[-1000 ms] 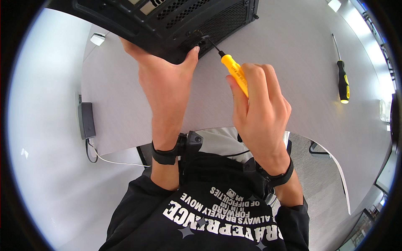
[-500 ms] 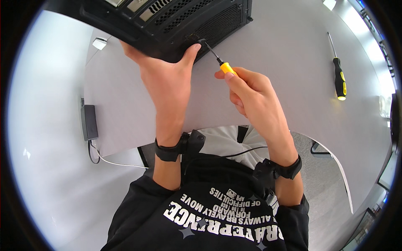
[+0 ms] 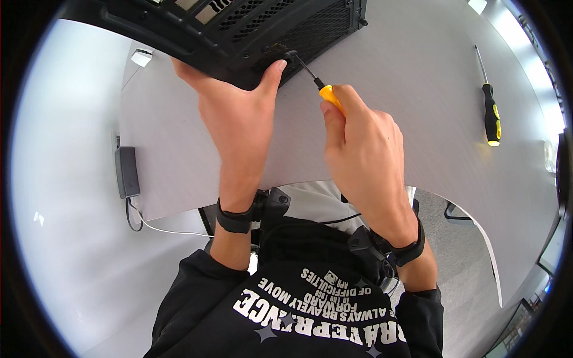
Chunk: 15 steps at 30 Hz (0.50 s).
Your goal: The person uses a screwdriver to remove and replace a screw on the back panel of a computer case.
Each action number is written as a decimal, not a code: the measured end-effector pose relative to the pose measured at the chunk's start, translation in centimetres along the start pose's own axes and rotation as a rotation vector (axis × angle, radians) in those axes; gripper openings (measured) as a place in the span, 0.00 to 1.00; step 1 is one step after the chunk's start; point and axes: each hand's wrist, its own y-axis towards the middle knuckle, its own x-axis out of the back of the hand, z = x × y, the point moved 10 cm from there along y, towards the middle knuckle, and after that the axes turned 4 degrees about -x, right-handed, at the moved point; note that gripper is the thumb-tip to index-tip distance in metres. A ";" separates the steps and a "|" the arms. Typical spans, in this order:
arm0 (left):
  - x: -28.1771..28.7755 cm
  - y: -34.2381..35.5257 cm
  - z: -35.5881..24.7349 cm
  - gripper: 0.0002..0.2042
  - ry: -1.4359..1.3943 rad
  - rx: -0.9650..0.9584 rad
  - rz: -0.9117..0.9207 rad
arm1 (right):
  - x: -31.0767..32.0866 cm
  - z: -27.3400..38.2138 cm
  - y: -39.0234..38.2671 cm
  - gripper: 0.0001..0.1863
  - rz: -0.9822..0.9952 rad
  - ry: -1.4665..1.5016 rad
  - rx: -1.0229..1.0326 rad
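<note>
A black computer case [image 3: 250, 30] with vented panels fills the top centre. My left hand [image 3: 237, 119] grips its lower edge, thumb on the panel near a small black part [image 3: 290, 55], fingers hidden behind the case. My right hand [image 3: 364, 161] is closed round a yellow-handled screwdriver [image 3: 330, 96], whose shaft reaches up-left to that black part beside my left thumb; the tip is too small to make out clearly.
A black-and-yellow screwdriver [image 3: 491, 116] lies at the right of the curved grey table [image 3: 433, 107]. A black power adapter [image 3: 126, 172] with cables sits at the left edge by a white partition [image 3: 65, 149]; a small white object [image 3: 141, 56] is at the back left.
My right hand has turned the screwdriver's handle back and forth, changing its grip and wrist angle. My left hand and the case have shifted only slightly.
</note>
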 end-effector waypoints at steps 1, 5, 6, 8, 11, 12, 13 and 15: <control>-0.1 -0.1 0.1 0.50 -0.001 0.001 0.002 | -0.1 -0.2 0.0 0.06 -0.001 -0.002 -0.002; -0.1 -0.1 0.1 0.50 0.004 -0.001 0.001 | 0.1 0.9 -0.5 0.05 -0.078 -0.224 0.118; 0.0 -0.1 0.1 0.49 0.006 -0.004 0.001 | -0.2 0.9 -0.5 0.07 -0.062 -0.312 0.110; -0.1 -0.1 0.0 0.49 0.004 -0.006 0.004 | 0.1 1.3 -0.5 0.07 -0.127 -0.371 0.148; -0.6 -0.2 0.2 0.49 -0.005 -0.011 0.012 | 0.5 1.1 -0.6 0.09 -0.230 -0.424 0.208; -1.0 -0.2 0.3 0.49 -0.011 -0.012 0.017 | 0.8 0.9 -0.7 0.11 -0.270 -0.415 0.233; -0.5 0.0 0.1 0.49 -0.002 -0.015 0.013 | 0.8 1.1 -0.6 0.11 -0.270 -0.408 0.240; 0.4 0.3 -0.3 0.49 0.012 -0.026 0.004 | 1.4 1.7 -0.6 0.12 -0.281 -0.165 0.288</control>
